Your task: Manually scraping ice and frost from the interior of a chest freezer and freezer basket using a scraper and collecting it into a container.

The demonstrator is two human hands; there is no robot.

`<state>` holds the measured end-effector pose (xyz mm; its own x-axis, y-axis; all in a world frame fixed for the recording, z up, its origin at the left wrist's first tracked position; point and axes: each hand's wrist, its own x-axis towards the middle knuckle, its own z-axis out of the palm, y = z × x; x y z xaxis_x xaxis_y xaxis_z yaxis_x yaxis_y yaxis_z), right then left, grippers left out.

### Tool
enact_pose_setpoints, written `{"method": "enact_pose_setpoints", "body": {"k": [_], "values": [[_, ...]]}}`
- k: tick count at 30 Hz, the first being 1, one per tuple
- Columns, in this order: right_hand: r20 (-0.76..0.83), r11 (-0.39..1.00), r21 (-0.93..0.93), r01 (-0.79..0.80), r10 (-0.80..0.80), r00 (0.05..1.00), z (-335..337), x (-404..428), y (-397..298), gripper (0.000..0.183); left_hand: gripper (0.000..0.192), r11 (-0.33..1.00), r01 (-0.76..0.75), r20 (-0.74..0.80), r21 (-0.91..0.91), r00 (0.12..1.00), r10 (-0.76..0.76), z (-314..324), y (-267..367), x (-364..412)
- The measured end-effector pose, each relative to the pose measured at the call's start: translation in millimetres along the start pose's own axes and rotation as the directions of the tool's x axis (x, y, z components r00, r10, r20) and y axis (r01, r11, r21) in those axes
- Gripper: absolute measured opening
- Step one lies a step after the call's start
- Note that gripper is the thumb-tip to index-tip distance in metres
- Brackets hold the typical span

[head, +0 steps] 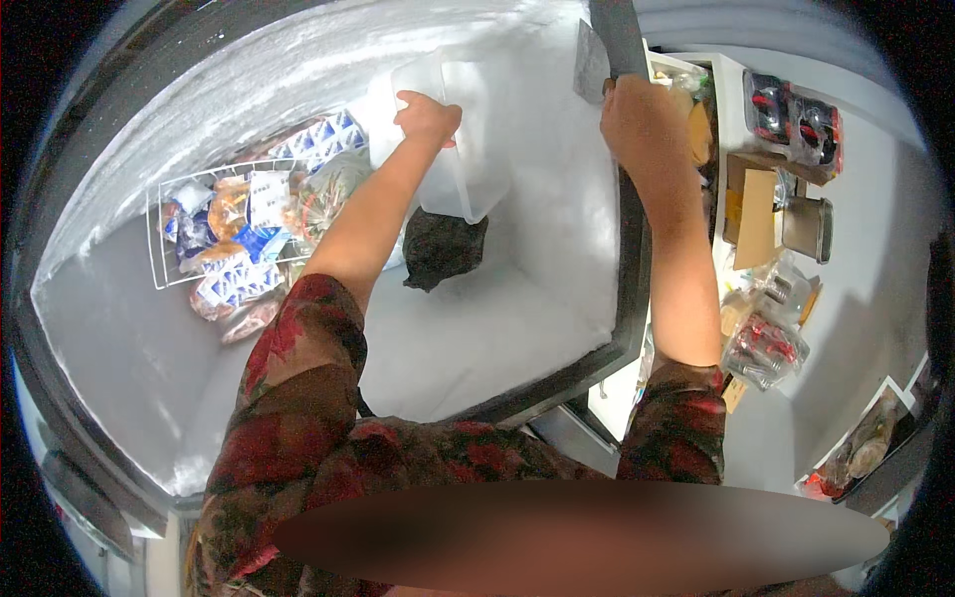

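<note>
I lean over an open chest freezer whose walls are coated with frost (pixel 298 67). My left hand (pixel 429 119) grips the rim of a translucent white plastic bin (pixel 477 164), which stands tilted inside the freezer. In my right hand (pixel 642 112), at the freezer's right edge, is a tool with a broad, flat grey blade (pixel 590 63); its dark handle is mostly covered by my fist, and I cannot tell if it is a cleaver or a scraper. Below the bin lies a black plastic bag (pixel 444 250) on the freezer's floor.
Left of my left arm, a white wire basket (pixel 154 239) holds several bagged frozen foods. The dark freezer rim (pixel 630 298) runs beneath my right arm. Beyond it are packed bottles (pixel 794 119), a cardboard box (pixel 755 216), a metal container (pixel 806 227) and a plastic-wrapped pack (pixel 765 347).
</note>
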<state>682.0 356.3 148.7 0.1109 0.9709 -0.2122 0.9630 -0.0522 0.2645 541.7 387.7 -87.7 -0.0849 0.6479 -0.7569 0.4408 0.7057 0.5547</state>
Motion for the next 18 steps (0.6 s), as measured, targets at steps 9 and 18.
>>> {"method": "enact_pose_setpoints", "body": {"k": [9,18], "values": [[-0.027,0.996,0.007,-0.086,0.086,0.996,28,47,-14,0.025,0.088,0.999,0.044,-0.036,-0.013,0.998,-0.044,6,7,-6],[-0.129,0.998,-0.048,-0.047,0.040,0.991,99,66,-10,0.023,0.092,0.992,0.087,0.124,-0.087,0.989,-0.076,-6,16,-15]]}}
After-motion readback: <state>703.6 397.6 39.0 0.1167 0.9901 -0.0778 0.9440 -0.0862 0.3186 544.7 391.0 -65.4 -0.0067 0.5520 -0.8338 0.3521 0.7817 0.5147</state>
